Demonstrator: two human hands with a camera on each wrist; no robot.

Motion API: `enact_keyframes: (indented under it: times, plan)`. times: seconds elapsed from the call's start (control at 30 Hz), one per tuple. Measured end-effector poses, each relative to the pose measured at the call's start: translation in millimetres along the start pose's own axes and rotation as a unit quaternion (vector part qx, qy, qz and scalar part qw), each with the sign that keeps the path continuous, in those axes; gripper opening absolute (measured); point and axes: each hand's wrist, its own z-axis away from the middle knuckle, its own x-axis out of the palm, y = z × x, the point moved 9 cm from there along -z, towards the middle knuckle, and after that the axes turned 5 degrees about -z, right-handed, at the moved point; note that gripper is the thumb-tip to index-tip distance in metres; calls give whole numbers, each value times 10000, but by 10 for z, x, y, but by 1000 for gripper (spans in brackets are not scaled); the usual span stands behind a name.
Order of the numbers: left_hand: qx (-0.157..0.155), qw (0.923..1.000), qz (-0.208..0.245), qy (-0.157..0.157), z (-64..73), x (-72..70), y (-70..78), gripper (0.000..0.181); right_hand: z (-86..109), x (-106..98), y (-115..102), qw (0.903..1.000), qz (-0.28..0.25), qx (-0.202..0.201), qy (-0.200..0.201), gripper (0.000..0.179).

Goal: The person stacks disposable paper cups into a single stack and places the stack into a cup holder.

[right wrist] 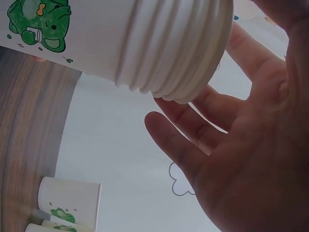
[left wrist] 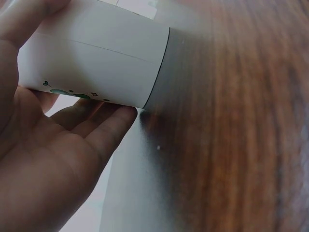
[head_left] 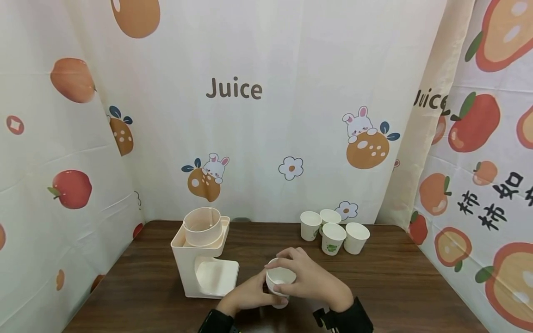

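Note:
A nested stack of white paper cups (head_left: pixel 281 276) is held upright between both hands at the table's near middle. My left hand (head_left: pixel 252 292) grips its lower body from the left, thumb on one side and fingers on the other. From the right, my right hand (head_left: pixel 311 280) holds the top, thumb and fingers on opposite sides of the mouth. Several stacked rims (right wrist: pixel 183 48) show close together in the right wrist view, along with a green cartoon print. In the left wrist view the bottom end of the stack (left wrist: pixel 106 53) is close to the wood surface.
Left of the hands stands a cream appliance (head_left: pixel 189 270) with a round cup-shaped top (head_left: pixel 202 226) and a flat base (head_left: pixel 218 276). Several single paper cups (head_left: pixel 333 238) stand grouped at the back right of the dark wooden table (head_left: pixel 399 277). Printed curtains (head_left: pixel 316 69) surround the table.

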Motion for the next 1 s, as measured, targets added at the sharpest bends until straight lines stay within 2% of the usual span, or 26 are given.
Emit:
enact_keyframes:
  times: [0.23,0.6,0.8,1.0]
  plan:
    - [-20,10000,30,2,-5,-6,-1,76,-2,1,55,9998,-103,175,-92,39]
    - [-310,9992,-167,197,-11,-43,-16,94,19,-18,115,9983,-297,485,-148,54]
    - [-211,9995,-89,205,-16,-32,-12,89,26,-41,148,9972,-273,675,-176,54]
    - [-224,9993,-74,281,-21,-33,-22,87,77,-179,205,9975,-198,674,81,51]
